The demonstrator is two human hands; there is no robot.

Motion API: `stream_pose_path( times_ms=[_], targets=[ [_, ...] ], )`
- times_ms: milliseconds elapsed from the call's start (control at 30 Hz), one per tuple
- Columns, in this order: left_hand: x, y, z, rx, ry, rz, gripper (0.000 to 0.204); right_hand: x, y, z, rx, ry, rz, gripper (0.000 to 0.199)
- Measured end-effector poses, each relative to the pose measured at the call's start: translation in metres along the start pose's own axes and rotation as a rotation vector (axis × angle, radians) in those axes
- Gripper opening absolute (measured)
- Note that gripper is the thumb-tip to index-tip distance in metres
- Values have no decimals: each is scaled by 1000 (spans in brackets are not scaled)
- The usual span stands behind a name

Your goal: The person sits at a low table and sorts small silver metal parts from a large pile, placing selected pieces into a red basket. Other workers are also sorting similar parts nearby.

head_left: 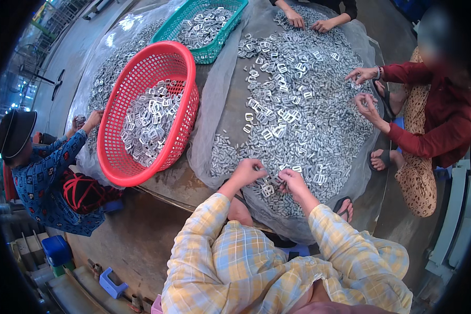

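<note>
Over the near edge of a broad heap of small grey metal pieces, both hands work close together. My left hand has its fingers curled in toward the thumb; anything between them is too small to make out. A short gap to the right, my right hand is pinched, and its fingertips hide what they hold. Square silver buckles lie on the heap just below and between the hands. More pale buckles are scattered through the middle of the heap.
A red perforated basket with buckles stands left, and a green basket behind it. Clear plastic sheeting lies under the heap. Co-workers' hands reach in at right and far side; a person in blue sits left.
</note>
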State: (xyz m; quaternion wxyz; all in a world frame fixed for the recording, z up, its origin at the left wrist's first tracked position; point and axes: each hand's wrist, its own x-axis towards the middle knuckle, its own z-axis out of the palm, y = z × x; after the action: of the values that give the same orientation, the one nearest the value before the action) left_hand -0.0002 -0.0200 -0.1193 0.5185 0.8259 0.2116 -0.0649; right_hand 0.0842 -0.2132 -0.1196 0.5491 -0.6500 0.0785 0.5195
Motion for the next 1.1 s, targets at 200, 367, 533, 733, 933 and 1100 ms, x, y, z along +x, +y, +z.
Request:
stream_pose_path(
  times_ms=[200, 367, 533, 733, 933, 1100],
  targets=[
    [-25, 78, -143, 160, 735, 220, 22, -17, -26, -8, 153, 23, 68, 20],
    [-35, 108, -187, 1087, 1228, -102, 47, 1, 5, -11, -476, -55, -147, 34],
    [-19, 60, -88, 594, 327, 26, 42, -19, 7, 26, -1216, 96, -627, 56],
    [-28, 9, 18, 789, -95, 82, 47, -8, 1, 24, -1326, 160, -639, 48],
    [-19, -3, 7, 501, -192, -32, 32, 3, -12, 15, -1330, 265, -702, 25],
    [-29, 4, 26, 352, -20, 44, 46, 9, -11, -9, -1108, 497, -775, 8]
  ],
)
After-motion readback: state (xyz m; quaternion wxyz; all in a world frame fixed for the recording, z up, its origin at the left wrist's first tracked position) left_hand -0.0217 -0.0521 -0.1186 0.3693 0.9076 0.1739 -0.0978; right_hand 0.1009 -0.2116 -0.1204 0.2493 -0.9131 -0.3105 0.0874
